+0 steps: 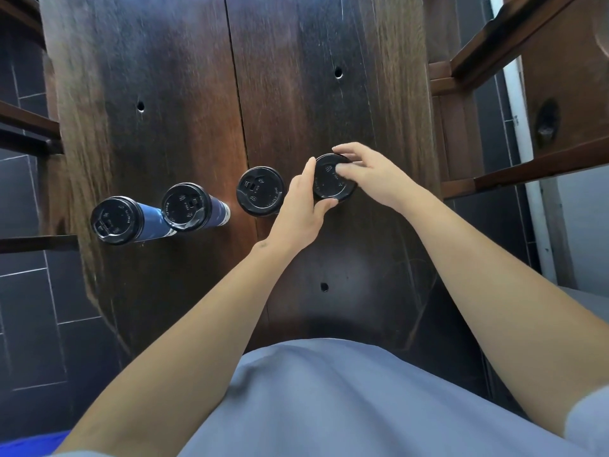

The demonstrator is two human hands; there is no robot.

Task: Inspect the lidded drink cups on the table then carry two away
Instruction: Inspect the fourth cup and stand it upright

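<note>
Several blue paper cups with black lids stand in a row on the dark wooden table. The rightmost cup sits between both hands. My left hand grips its near-left side, thumb and fingers around the lid's rim. My right hand rests on the lid from the right, fingers laid over its top and far edge. To the left stand a third cup, a second cup and the leftmost cup, all upright and untouched.
Wooden chair or bench rails stand to the right of the table, and more dark rails to the left. A dark tiled floor lies below. My grey shirt fills the bottom of the view.
</note>
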